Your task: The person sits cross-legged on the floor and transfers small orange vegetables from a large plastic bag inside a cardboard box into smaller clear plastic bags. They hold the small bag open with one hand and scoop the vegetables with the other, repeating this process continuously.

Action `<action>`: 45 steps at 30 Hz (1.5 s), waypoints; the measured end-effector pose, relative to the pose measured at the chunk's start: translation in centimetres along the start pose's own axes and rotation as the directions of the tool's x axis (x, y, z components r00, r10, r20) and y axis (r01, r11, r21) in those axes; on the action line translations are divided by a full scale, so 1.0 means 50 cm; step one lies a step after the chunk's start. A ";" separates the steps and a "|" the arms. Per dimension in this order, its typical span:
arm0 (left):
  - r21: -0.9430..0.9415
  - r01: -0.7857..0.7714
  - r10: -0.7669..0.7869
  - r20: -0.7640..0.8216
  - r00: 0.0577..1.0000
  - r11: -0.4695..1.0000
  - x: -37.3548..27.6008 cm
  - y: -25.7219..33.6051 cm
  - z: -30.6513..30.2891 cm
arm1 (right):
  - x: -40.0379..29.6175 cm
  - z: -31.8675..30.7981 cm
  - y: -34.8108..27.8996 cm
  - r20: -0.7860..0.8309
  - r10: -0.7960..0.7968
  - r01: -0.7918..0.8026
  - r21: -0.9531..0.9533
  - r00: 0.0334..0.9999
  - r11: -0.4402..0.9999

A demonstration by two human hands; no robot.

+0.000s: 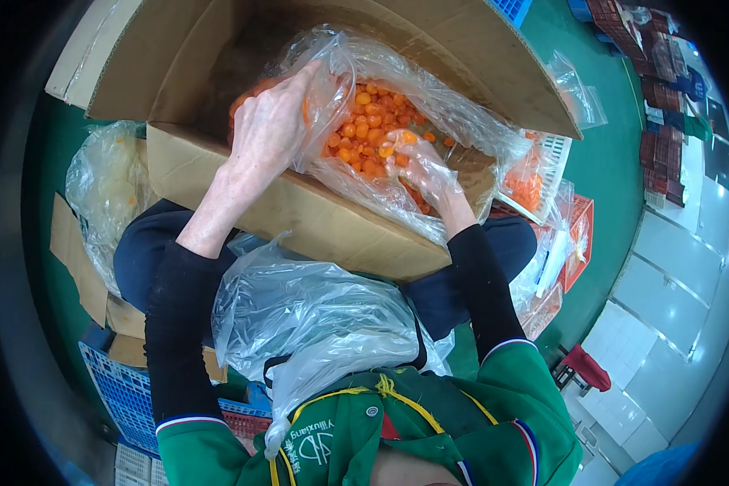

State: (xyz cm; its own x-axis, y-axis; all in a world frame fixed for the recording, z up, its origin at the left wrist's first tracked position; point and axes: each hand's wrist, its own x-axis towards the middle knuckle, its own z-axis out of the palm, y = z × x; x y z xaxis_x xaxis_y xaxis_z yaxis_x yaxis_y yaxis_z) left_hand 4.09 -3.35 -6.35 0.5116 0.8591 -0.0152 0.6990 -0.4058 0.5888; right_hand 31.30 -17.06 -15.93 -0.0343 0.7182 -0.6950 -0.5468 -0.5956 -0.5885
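Before me an open cardboard box [291, 212], lined with clear plastic film [462, 115], holds a heap of small round orange fruit pieces [364, 121]. My left hand [270, 118] grips the upper edge of a clear plastic bag [334, 100] over the left part of the heap. Some orange pieces show beside that hand; how full the bag is, I cannot tell. Inside the box, my right hand [428, 167] wears a thin clear plastic glove and has several orange pieces in its curled fingers, just above the heap. A clear plastic apron [322, 310] covers my lap.
On the right, a white basket [550, 182] with bagged orange pieces rests by a red crate [583, 234]. Clear bags [112, 194] and a cardboard flap [76, 255] lie left, above a blue crate [115, 389]. Stacked crates [659, 152] and people stand far right.
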 end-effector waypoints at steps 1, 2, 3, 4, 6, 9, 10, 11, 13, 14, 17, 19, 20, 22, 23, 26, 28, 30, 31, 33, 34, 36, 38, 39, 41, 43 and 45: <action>0.002 -0.008 0.008 -0.005 1.000 1.000 -0.001 -0.001 0.002 | -0.004 0.006 -0.004 0.030 -0.042 0.041 0.032 0.999 0.999; 0.005 -0.016 0.016 -0.010 1.000 1.000 -0.002 -0.004 0.004 | -0.006 0.011 -0.006 0.059 -0.084 0.080 0.066 0.995 0.995; 0.008 -0.023 0.024 -0.017 1.000 1.000 -0.003 -0.007 0.006 | -0.008 0.015 -0.008 0.088 -0.128 0.119 0.100 0.988 0.988; 0.020 -0.037 0.037 -0.031 0.999 0.999 -0.004 -0.008 0.007 | -0.009 0.017 -0.010 0.115 -0.131 0.114 0.141 0.985 0.983; 0.045 -0.060 0.063 -0.059 0.996 0.997 -0.006 -0.011 0.009 | -0.011 0.027 -0.016 0.170 -0.139 0.099 0.222 0.976 0.970; 0.047 -0.046 0.048 -0.042 0.998 0.998 -0.005 -0.008 0.006 | -0.023 0.050 -0.031 0.180 -0.188 0.110 0.373 0.966 0.921; 0.042 -0.047 0.048 -0.042 0.998 0.998 -0.006 -0.008 0.007 | -0.017 0.043 -0.032 0.201 -0.133 0.041 0.403 0.971 0.914; 0.036 -0.047 0.048 -0.042 0.998 0.998 -0.007 -0.009 0.009 | -0.013 0.039 -0.031 0.213 -0.135 0.035 0.418 0.968 0.908; 0.039 -0.039 0.041 -0.042 0.998 0.998 -0.011 -0.008 0.010 | -0.006 0.034 -0.028 0.237 -0.141 0.021 0.447 0.961 0.894; 0.046 -0.031 0.033 -0.042 0.999 0.998 -0.013 -0.007 0.009 | 0.000 0.027 -0.023 0.183 -0.141 0.050 0.429 0.973 0.902; 0.044 -0.034 0.036 -0.050 0.998 0.998 -0.019 -0.004 0.008 | 0.010 0.004 -0.010 0.006 -0.167 0.158 0.296 0.986 0.942; 0.043 -0.044 0.046 -0.064 0.997 0.998 -0.022 -0.004 0.006 | 0.014 0.003 -0.006 -0.105 -0.228 0.239 0.105 0.968 0.965; 0.041 -0.051 0.054 -0.070 0.996 0.998 -0.023 -0.003 0.006 | 0.015 0.001 -0.009 -0.150 -0.207 0.200 -0.060 0.967 0.978; 0.046 -0.052 0.055 -0.072 0.996 0.998 -0.030 -0.005 0.005 | 0.013 0.001 -0.014 -0.244 -0.181 0.080 -0.372 0.953 0.925; 0.052 -0.048 0.051 -0.070 0.996 0.998 -0.032 -0.006 0.003 | 0.018 0.008 -0.010 -0.266 -0.187 -0.002 -0.579 0.946 0.815; 0.037 -0.042 0.044 -0.061 0.997 0.998 -0.030 -0.003 0.007 | 0.046 0.014 0.015 -0.321 -0.248 -0.204 -0.893 0.914 0.402; 0.043 -0.037 0.040 -0.061 0.997 0.998 -0.029 -0.001 0.005 | 0.098 0.002 0.063 -0.302 -0.316 -0.243 -0.946 0.899 0.213; 0.048 -0.037 0.040 -0.068 0.997 0.998 -0.027 0.001 0.003 | 0.105 0.013 0.070 -0.289 -0.332 -0.253 -0.956 0.898 0.148; 0.051 -0.019 0.021 -0.050 0.999 0.999 -0.027 0.000 0.001 | 0.112 0.000 0.073 -0.240 -0.291 -0.201 -0.967 0.926 0.157; 0.056 0.015 -0.014 -0.018 1.000 0.998 -0.026 -0.001 -0.003 | 0.120 -0.034 0.062 -0.137 -0.213 -0.099 -0.979 0.967 0.177; 0.061 0.017 -0.016 -0.016 1.000 0.998 -0.025 0.000 -0.003 | 0.111 -0.046 0.056 -0.102 -0.155 -0.036 -0.926 0.983 0.376; 0.074 0.022 -0.021 -0.011 1.000 0.997 -0.025 0.001 -0.002 | 0.085 -0.063 0.045 0.007 -0.064 0.051 -0.690 0.998 0.722; 0.074 0.029 -0.029 -0.007 1.000 0.997 -0.028 -0.003 -0.003 | 0.049 -0.041 0.017 -0.026 0.000 -0.011 -0.437 1.000 0.899; 0.070 0.026 -0.025 -0.003 1.000 0.997 -0.027 -0.001 -0.004 | 0.032 -0.032 0.002 -0.041 0.031 -0.041 -0.292 0.999 0.955; 0.078 0.026 -0.027 0.002 1.000 0.997 -0.027 0.001 -0.005 | 0.019 -0.029 -0.008 0.101 -0.065 0.070 -0.044 0.993 0.997; 0.086 0.033 -0.032 -0.005 0.999 0.996 -0.029 0.002 -0.012 | 0.002 0.002 -0.028 0.211 -0.137 0.098 0.185 0.968 0.978; 0.089 0.039 -0.037 -0.020 0.999 0.995 -0.032 -0.002 -0.013 | -0.014 0.054 -0.049 0.296 -0.172 0.052 0.372 0.940 0.927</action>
State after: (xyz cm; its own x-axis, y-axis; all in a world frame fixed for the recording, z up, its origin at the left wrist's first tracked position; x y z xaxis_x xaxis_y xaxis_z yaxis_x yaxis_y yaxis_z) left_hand 2.89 -4.49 -5.86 0.4751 0.8797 -0.0207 0.7600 -0.3984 0.5135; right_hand 30.42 -15.13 -12.87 -0.1861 0.8837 -0.4294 -0.8195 -0.3807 -0.4283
